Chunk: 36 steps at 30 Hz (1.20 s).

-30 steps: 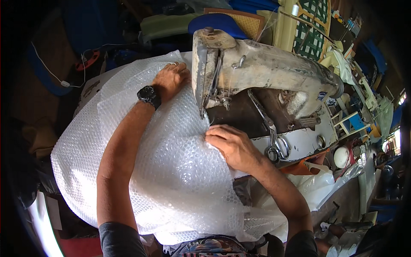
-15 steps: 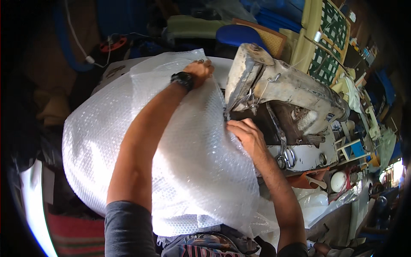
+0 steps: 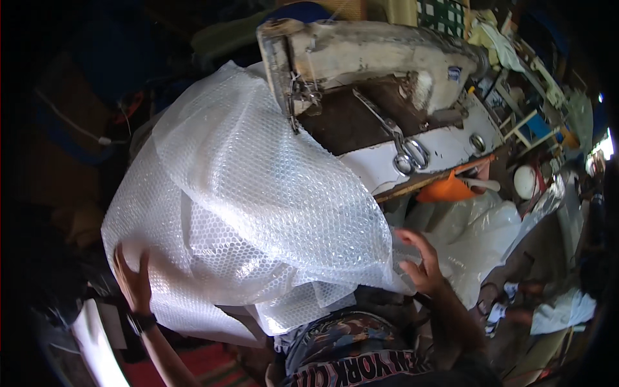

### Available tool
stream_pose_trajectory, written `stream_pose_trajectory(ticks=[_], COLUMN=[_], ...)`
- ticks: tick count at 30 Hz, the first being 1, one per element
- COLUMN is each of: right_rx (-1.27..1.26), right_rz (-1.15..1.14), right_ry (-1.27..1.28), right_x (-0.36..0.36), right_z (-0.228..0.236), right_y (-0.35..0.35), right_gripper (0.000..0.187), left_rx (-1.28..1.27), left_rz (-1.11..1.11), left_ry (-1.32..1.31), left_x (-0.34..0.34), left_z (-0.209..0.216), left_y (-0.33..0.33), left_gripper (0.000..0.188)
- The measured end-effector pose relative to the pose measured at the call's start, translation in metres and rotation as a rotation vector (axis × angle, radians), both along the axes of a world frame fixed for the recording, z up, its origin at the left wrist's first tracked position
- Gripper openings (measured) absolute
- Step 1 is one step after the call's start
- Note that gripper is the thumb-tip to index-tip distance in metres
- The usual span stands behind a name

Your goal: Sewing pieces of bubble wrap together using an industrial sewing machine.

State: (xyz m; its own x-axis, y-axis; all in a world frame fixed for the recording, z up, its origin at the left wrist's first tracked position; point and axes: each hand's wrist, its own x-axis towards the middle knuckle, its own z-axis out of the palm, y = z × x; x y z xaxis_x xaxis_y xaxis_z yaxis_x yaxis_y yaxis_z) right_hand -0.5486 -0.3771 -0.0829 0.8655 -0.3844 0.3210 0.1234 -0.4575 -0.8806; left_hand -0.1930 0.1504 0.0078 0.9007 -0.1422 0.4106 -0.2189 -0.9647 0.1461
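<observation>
A large sheet of clear bubble wrap (image 3: 303, 200) lies folded and billowed over the left of the sewing table and hangs toward my lap. Its far edge runs under the needle end of an old, worn sewing machine (image 3: 374, 55). My left hand (image 3: 133, 277), with a black watch on the wrist, rests at the sheet's left side, fingers spread. At the right edge of the wrap is my right hand (image 3: 422, 261), its fingers apart and curved. Whether it touches the plastic I cannot tell.
Metal scissors (image 3: 401, 145) lie on the machine bed, handles toward me. An orange piece (image 3: 446, 188) sits below the table's front edge. More clear plastic (image 3: 464, 238) spreads at the right. A white round object (image 3: 525, 182) and a small blue-and-white frame (image 3: 534, 129) stand farther right.
Both hands have left the sheet's edge by the needle and come back toward me, the left one far to the left. The wrap's far corner has dropped. The view has shifted.
</observation>
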Motion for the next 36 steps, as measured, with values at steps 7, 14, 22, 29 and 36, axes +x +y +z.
stream_pose_trajectory(ticks=[7, 14, 22, 29, 36], right_rx=[0.01, 0.694, 0.988, 0.663, 0.554], right_rz=[0.368, 1.027, 1.178, 0.743, 0.222], right_ry=[0.407, 0.312, 0.302, 0.648, 0.371], right_x=[-0.006, 0.065, 0.077, 0.085, 0.11], right_z=[-0.003, 0.104, 0.013, -0.026, -0.016], right_y=[0.048, 0.119, 0.201, 0.142, 0.103], right_gripper=[0.035, 0.035, 0.034, 0.068, 0.056], left_rx=[0.007, 0.273, 0.472, 0.191, -0.587], left_rz=[-0.206, -0.286, 0.057, -0.171, -0.495], left_ry=[0.04, -0.573, -0.455, -0.184, 0.363], left_x=[-0.01, 0.077, 0.218, 0.21, 0.097], left_z=[0.001, 0.04, -0.003, -0.011, 0.001], left_y=[-0.014, 0.008, 0.031, -0.03, -0.158], left_gripper=[0.024, 0.024, 0.022, 0.029, 0.061])
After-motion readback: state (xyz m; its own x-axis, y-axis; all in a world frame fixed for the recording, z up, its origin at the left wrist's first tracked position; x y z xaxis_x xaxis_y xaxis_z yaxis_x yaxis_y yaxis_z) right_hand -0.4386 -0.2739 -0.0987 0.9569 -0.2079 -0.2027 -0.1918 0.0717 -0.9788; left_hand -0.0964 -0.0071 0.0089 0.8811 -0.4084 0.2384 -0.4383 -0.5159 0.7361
